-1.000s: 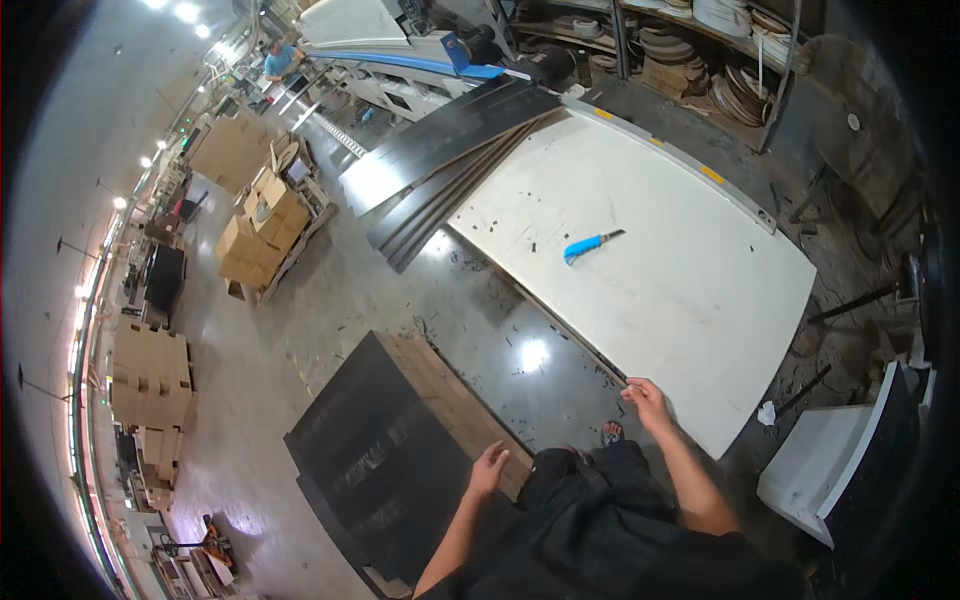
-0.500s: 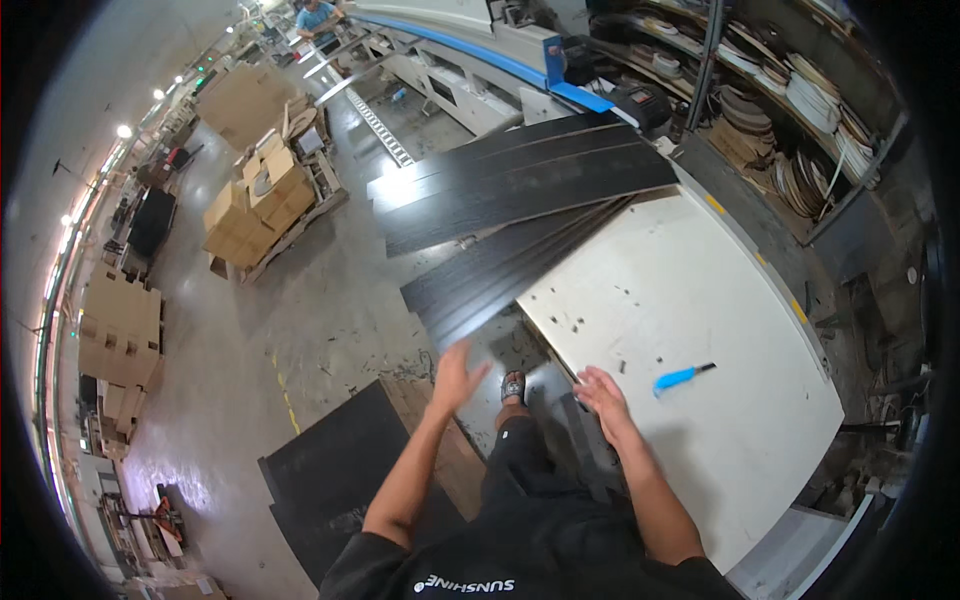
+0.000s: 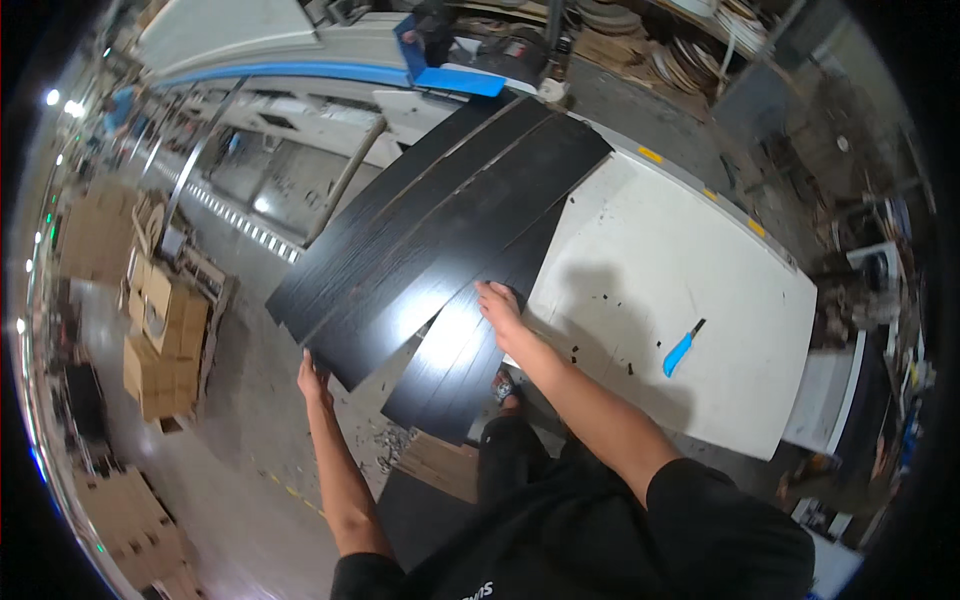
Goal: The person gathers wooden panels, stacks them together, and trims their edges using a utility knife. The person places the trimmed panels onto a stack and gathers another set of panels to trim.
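Several long black boards (image 3: 470, 180) lie fanned out in overlapping layers, their near ends jutting past the white table (image 3: 720, 250). My left hand (image 3: 313, 380) is closed on the near left end of one black board, its thumb at the corner and the other fingers mostly hidden. Over the lower boards (image 3: 450, 360) is my right hand (image 3: 500, 312), its fingers stretched out and touching the dark surface near the table's edge. A blue-handled knife (image 3: 680, 352) rests on the white tabletop, away from both hands.
Small dark scraps (image 3: 630, 369) dot the tabletop. Behind the boards runs a long machine with a blue strip (image 3: 290, 72). Cardboard boxes (image 3: 165, 340) stand on a pallet at left. More black panels (image 3: 425, 510) lie low beside my legs, near shavings on the floor.
Both hands, empty and apart before, have moved forward to the black boards. My left hand has taken hold of a board end. The boards lie differently, and the view has turned.
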{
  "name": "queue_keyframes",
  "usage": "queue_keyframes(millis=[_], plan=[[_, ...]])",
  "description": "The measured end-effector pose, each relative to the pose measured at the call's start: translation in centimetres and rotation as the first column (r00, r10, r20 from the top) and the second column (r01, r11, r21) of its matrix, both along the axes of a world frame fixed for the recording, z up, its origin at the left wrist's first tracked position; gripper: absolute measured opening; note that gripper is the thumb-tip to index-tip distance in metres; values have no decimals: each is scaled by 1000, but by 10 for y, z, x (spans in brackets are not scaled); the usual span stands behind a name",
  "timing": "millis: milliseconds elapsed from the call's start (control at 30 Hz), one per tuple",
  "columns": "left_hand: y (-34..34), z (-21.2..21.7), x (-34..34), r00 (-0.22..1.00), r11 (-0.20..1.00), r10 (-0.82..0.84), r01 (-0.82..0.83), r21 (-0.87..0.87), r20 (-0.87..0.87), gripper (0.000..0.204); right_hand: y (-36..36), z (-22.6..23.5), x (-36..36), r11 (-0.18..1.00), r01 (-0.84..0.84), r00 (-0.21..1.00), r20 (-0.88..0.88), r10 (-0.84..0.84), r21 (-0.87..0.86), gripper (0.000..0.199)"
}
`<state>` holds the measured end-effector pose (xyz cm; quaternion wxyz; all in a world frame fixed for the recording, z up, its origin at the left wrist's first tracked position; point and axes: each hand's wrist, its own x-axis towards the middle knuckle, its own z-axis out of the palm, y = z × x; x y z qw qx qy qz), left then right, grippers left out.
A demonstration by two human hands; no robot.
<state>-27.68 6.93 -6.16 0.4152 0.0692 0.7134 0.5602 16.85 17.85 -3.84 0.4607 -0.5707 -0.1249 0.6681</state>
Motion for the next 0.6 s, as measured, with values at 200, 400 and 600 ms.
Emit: queue_keyframes(millis=[200,400,600], plan=[[-61,20,45,927,980,-198,194,-47,-318,43,32,1,-18,959,204,979,62,-195,-198,37],[-115,12,69,934,951,-303,281,-131,-189,39,42,-8,-28,935,257,952,228,-202,-245,46],[-114,42,78,873,910,-415,393,-134,-255,49,47,-17,-23,925,370,724,651,-227,-89,64]])
